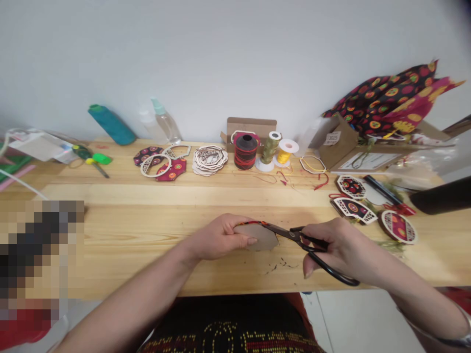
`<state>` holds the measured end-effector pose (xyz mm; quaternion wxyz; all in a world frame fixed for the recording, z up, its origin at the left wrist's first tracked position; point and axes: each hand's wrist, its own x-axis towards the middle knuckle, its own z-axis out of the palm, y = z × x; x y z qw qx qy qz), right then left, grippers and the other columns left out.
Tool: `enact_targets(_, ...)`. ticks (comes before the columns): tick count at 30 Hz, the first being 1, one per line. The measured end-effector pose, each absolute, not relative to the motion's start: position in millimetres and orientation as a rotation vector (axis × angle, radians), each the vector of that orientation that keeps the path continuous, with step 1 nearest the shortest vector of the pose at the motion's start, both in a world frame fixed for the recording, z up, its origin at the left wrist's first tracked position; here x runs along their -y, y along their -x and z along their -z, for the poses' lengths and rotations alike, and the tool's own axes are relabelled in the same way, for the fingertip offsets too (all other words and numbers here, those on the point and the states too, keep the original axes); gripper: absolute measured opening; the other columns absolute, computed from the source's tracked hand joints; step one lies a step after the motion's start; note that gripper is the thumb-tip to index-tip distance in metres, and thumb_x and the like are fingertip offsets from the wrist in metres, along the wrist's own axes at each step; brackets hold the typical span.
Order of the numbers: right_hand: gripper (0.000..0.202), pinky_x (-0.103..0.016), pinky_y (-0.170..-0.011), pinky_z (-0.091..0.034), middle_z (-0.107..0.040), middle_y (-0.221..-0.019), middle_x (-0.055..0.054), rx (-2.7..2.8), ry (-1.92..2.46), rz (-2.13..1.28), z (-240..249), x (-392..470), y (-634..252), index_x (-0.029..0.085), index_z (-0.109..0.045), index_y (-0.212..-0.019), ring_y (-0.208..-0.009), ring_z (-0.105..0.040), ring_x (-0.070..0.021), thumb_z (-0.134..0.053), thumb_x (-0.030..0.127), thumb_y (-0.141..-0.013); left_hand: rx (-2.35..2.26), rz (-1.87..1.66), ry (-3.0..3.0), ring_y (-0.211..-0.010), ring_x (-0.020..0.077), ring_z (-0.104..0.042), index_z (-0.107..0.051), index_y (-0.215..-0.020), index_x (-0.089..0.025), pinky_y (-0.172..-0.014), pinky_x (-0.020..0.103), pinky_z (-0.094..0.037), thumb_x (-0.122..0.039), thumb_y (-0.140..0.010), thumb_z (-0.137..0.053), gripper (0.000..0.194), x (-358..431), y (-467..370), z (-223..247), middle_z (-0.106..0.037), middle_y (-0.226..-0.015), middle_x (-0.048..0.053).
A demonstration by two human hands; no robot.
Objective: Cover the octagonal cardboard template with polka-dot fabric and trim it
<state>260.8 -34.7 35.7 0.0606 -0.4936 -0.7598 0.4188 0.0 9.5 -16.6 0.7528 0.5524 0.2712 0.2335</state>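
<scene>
My left hand pinches a flat grey-backed piece whose upper edge shows a strip of red and dark patterned fabric. In my right hand are black-handled scissors, fingers and thumb through the loops. Their blades reach left to the piece's upper right edge and touch it; how far apart they are is hard to see. Small dark fabric scraps lie on the wooden table below the piece.
Along the back stand a black-and-red thread cone, a green spool and a yellow spool. Left of them lie stacked wooden cutouts and a teal thread cone. Finished-looking ornaments and a cardboard box are at right.
</scene>
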Motion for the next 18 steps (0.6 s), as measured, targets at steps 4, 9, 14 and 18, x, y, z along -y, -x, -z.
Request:
enact_targets(4,0.016,-0.020,-0.045,-0.036,-0.073,-0.066,0.005,2.301,1.489,-1.258,-34.7,34.1,-261.1,0.020,-0.058,-0.068,-0.047,-0.049,-0.0073,-0.055,0.010,-0.079,-0.582,-0.520,-1.193,-0.092,0.0173,-0.070,-0.071,-0.105,-0.020,-0.084,0.030,-0.053,-0.014,-0.079,-0.067,0.027,-9.4,-0.1,17.5,-0.075,-0.106,0.007)
enact_targets(9,0.015,-0.019,-0.043,-0.035,-0.073,-0.064,0.005,2.301,1.545,-1.280,-38.8,33.8,-257.8,0.021,-0.052,-0.069,-0.046,-0.051,-0.0071,-0.054,0.008,-0.077,-0.572,-0.505,-1.211,-0.096,0.0191,-0.069,-0.070,-0.108,-0.019,-0.088,0.033,-0.051,-0.017,-0.080,-0.067,0.029,-9.5,0.9,19.0,-0.073,-0.110,0.008)
enact_targets(14,0.015,-0.020,-0.042,-0.032,-0.072,-0.061,0.004,2.309,1.570,-1.279,-44.2,33.7,-253.5,0.020,-0.050,-0.066,-0.046,-0.050,-0.0081,-0.059,0.013,-0.075,-0.592,-0.452,-1.282,-0.106,0.0233,-0.065,-0.066,-0.116,-0.016,-0.094,0.037,-0.048,-0.019,-0.081,-0.065,0.035,-9.8,1.2,17.3,-0.070,-0.116,0.011)
enact_targets(18,0.012,-0.019,-0.043,-0.032,-0.072,-0.063,0.004,2.313,1.557,-1.284,-45.7,32.9,-250.1,0.020,-0.052,-0.069,-0.047,-0.050,-0.0076,-0.057,0.013,-0.076,-0.584,-0.443,-1.313,-0.109,0.0235,-0.064,-0.065,-0.118,-0.017,-0.096,0.038,-0.047,-0.021,-0.082,-0.064,0.036,-9.8,0.8,18.3,-0.069,-0.118,0.011)
